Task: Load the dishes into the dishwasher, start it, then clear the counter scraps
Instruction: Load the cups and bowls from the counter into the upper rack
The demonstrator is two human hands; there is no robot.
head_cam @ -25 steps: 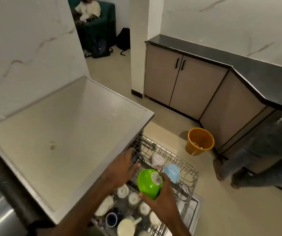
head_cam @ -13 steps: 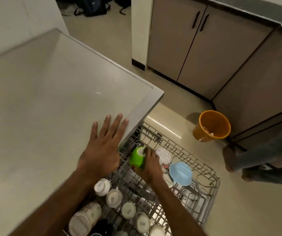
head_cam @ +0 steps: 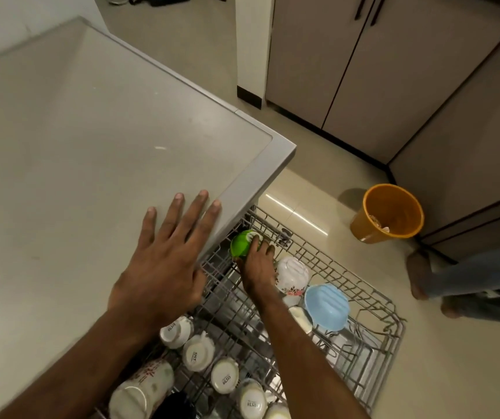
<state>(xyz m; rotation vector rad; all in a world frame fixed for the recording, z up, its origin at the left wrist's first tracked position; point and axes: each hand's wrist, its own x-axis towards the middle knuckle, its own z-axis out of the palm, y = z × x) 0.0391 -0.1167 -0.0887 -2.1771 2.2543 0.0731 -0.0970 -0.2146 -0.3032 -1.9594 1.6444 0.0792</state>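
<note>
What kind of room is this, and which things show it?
Most likely a home kitchen. A pulled-out dishwasher rack holds upturned white cups and bowls, base cabinets line the wall, and an orange bin stands on the tiled floor.

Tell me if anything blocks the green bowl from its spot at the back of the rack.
Nothing visible does. The right hand grips the green bowl at the rack's far corner, just under the countertop edge; the floral bowl sits alongside, clear.

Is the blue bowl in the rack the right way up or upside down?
Upside down. The blue bowl shows its ridged outside and flat base, its opening facing down into the rack.
</note>
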